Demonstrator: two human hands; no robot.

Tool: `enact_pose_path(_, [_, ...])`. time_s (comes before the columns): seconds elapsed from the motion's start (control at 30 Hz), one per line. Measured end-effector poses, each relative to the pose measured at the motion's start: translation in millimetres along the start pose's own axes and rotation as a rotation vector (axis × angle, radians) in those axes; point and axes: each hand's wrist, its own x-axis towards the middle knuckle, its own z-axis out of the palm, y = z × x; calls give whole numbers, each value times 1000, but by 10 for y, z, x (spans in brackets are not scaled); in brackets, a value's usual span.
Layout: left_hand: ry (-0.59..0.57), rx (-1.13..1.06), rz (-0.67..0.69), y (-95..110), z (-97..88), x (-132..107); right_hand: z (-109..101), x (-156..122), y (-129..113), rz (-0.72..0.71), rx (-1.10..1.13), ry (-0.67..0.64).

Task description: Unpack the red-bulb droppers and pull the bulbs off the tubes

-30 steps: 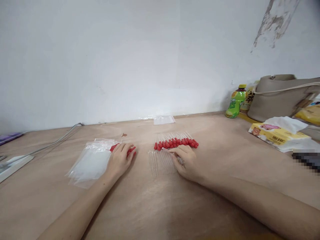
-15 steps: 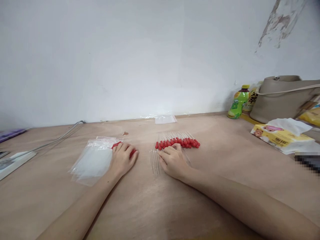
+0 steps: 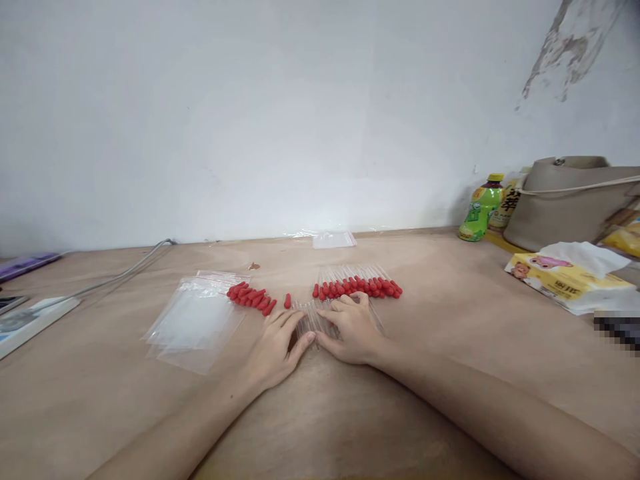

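Note:
A row of thin clear glass tubes (image 3: 313,323) lies on the table between my two hands. My left hand (image 3: 273,347) touches the row's left side, thumb and fingers stretched apart. Over the right part of the row, the fingers of my right hand (image 3: 353,330) curl onto the tubes, its thumb pointing left; the tubes beneath are partly hidden. Loose red rubber bulbs (image 3: 253,297) lie beyond my left hand, with a single red bulb (image 3: 287,301) apart from them. Behind my right hand lie glass droppers with red bulbs (image 3: 360,287), tubes pointing away.
Clear zip bags (image 3: 190,320) lie in a pile at left, and another bag (image 3: 334,240) is by the wall. A grey cable (image 3: 125,270) runs to a white power strip (image 3: 37,325). At right stand a green bottle (image 3: 483,208), a tissue pack (image 3: 565,277) and a grey bag (image 3: 560,200).
My left hand has left the red bulbs and moved right and nearer to me, to the glass tubes. The bulbs are now uncovered. My right hand stays at the tubes, thumb lower.

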Motion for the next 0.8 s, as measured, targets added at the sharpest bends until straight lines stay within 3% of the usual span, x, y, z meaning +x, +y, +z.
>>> enact_pose_path(0.3, [-96,-126,-45,-104,46,4,-79,25,5,85,193,62])
enact_pose_path(0.47, [-6,-71,-41,-145,28,82,-185,-52,107,94,149,161])
enact_pose_path(0.57, [53,15,-108,-160,15,265,-223,-189,223,68,86,206])
enact_pose_path(0.8, [-124,124,-385,-217,185,828,-203,-391,397,69,27,356])
